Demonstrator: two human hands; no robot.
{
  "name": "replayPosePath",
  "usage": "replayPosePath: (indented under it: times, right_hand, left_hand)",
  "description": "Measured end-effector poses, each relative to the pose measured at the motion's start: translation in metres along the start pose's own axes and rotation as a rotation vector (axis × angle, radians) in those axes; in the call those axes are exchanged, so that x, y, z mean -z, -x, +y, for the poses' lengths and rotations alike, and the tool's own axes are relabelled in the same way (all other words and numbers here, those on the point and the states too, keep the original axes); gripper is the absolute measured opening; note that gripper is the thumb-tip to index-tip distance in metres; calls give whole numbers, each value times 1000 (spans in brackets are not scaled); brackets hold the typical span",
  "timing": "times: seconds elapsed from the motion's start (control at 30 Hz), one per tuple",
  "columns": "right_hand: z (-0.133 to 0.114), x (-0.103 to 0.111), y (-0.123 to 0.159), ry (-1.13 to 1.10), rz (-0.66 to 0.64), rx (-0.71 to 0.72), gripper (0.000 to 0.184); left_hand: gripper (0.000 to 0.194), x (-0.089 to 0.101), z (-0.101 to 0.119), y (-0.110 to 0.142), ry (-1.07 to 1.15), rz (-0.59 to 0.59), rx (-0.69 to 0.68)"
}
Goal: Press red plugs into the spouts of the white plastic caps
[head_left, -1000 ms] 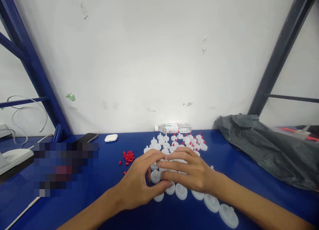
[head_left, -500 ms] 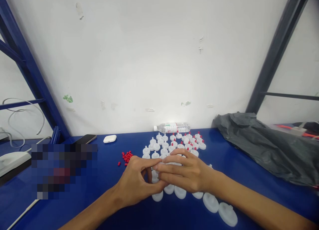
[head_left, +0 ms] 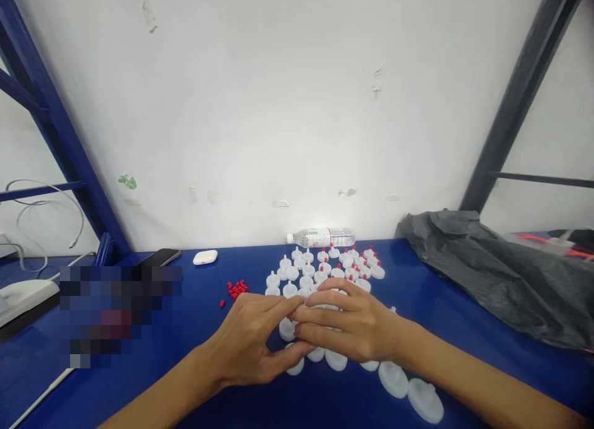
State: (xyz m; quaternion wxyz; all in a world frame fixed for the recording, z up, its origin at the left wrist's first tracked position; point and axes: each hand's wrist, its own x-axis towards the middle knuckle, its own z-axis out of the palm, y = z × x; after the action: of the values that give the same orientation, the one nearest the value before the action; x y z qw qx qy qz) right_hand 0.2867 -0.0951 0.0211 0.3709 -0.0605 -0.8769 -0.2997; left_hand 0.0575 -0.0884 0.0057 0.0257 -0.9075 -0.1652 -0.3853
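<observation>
My left hand and my right hand meet fingertip to fingertip above a spread of translucent white spouted caps. Thumb and fingers of my left hand curve in a C, touching the right fingertips. My right hand has its fingers bent over and close together, back upward. Whatever lies between the hands is hidden by the right fingers. Behind the hands, several white caps carry a red tip on the spout. Small loose red tips lie in a pile beyond my left hand.
A clear plastic bottle lies along the wall. A white earbud case and a phone are at the back left. Crumpled dark plastic sheeting covers the right side. More white caps sit beside my right forearm.
My left hand's fingers have closed in toward the right hand, then straightened slightly with the thumb opening a little. The right hand stays nearly in place. The view shifts slightly.
</observation>
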Motion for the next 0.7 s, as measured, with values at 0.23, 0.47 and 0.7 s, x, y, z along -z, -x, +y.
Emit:
replayPosePath:
  times: [0.23, 0.47, 0.7]
  right_hand:
    - [27, 7, 12, 88, -114, -256, 6]
    - [68, 25, 29, 233, -365, -899, 14]
    - [89, 61, 28, -204, -795, -1195, 20]
  left_hand:
    - [23, 13, -19, -2, -151, -154, 279]
    - [42, 23, -32, -5, -187, -429, 510]
    - [25, 48, -28, -15, 0, -629, 594]
